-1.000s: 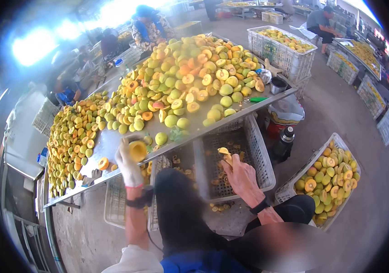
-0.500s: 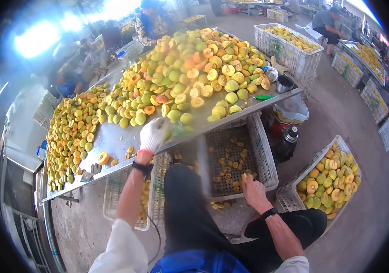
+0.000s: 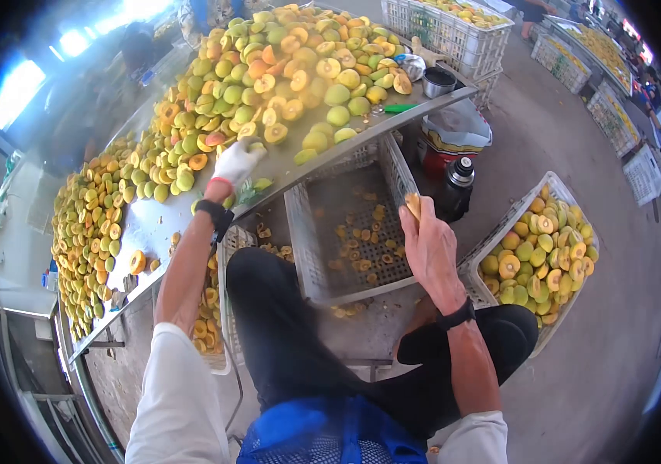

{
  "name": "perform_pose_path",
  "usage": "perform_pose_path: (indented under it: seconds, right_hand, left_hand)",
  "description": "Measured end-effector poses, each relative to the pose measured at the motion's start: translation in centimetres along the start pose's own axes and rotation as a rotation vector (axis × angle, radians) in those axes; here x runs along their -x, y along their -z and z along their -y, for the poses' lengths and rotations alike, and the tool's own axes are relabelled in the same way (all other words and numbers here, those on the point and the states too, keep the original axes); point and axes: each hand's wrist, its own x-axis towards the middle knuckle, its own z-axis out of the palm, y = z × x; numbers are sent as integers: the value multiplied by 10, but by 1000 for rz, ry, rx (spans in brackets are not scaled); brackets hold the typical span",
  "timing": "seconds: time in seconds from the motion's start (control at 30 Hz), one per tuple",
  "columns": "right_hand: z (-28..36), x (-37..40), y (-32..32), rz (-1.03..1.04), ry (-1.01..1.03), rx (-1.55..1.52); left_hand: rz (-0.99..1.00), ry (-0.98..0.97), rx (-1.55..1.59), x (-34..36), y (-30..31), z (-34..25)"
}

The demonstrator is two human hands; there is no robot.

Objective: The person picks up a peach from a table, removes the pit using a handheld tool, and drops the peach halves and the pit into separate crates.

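Left hand (image 3: 239,161), in a white glove with a red band at the cuff, is at the near side of the fruit heap (image 3: 299,69), over the metal surface (image 3: 143,228); fingers point into the cut and whole fruit. Its grip: fingers partly hidden and blurred, so cannot tell how far open, or whether a fruit is held. Just below the glove, on the surface near its edge, lie a few green leaves (image 3: 247,192). Right hand (image 3: 432,251), bare, is raised beside the right wall of a crate (image 3: 361,292); its grip is closed, thumb and fingers wrapped round a slim tan object (image 3: 413,205) whose end projects above the fingers. Most of that object is covered by the hand; its kind cannot be told. Fruit, green to orange, many pieces halved, is piled along the surface, continuing in a denser spread (image 3: 87,240) at the left. One orange cut piece (image 3: 137,261) lies apart on bare metal. Inside the crate: scattered small brown-yellow pieces (image 3: 365,234). To the right, on the floor, a second crate (image 3: 476,284) holds halved fruit (image 3: 539,251). Black flask (image 3: 454,189) stands between the two crates. Metal cup (image 3: 439,82) and green-handled tool (image 3: 398,108) sit at the surface's right end.
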Motion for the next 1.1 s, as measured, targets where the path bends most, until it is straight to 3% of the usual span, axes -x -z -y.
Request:
perform_pose_path:
  seconds: [0.03, 0.1, 0.17, 0.23, 0.33, 0.37, 0.43, 0.57, 0.8, 1.1]
  right_hand:
    - [7, -1, 2, 23, -22, -20]
    - [27, -4, 2, 70, -52, -65]
    - [50, -2, -2, 65, 69, -280]
    - [75, 0, -7, 111, 122, -443]
    - [100, 0, -18, 130, 180, -494]
    - [104, 0, -24, 108, 213, -531]
    - [110, 0, -29, 84, 251, -510]
    - [112, -6, -32, 61, 242, -486]
    - [97, -8, -36, 104, 196, -394]
    - [107, -4, -65, 135, 226, -578]
  left_hand:
    - [-7, 17, 209, 5, 11, -11]
    - [60, 209, 947, 35, 52, -50]
    - [-8, 84, 1094, 88, 97, -142]
    - [-60, -10, 1163, 104, 101, -165]
    - [-4, 197, 1634, 119, 96, -191]
    - [-88, 240, 1509, 121, 85, -185]
    - [-32, 101, 1343, 145, 105, -229]
    - [-164, 115, 1405, 154, 94, -258]
    - [-215, 20, 1658, 142, 60, -261]
    - [-509, 211, 1567, 141, 36, -263]
